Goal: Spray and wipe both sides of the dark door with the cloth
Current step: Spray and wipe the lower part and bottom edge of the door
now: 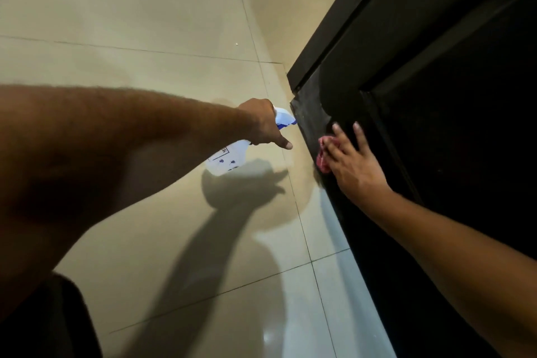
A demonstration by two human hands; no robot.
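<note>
Left forearm point(101, 139) is being stretched low across view; white plastic spray bottle w/ blue trigger point(228, 158) is being gripped by left hand point(263, 123), nozzle near bottom corner of dark panelled door point(421, 90). Pink crumpled cloth point(322, 154) is being pressed there by right hand point(350, 163), fingers straight. Advised: short bursts, overlapping strokes. Light is being reflected off glossy beige floor tiles point(145, 23).

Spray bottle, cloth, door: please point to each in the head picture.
spray bottle point(226, 158), head view, white labelled body.
cloth point(321, 160), head view, pink fold at the door's edge.
door point(453, 139), head view, dark inner panel.
</note>
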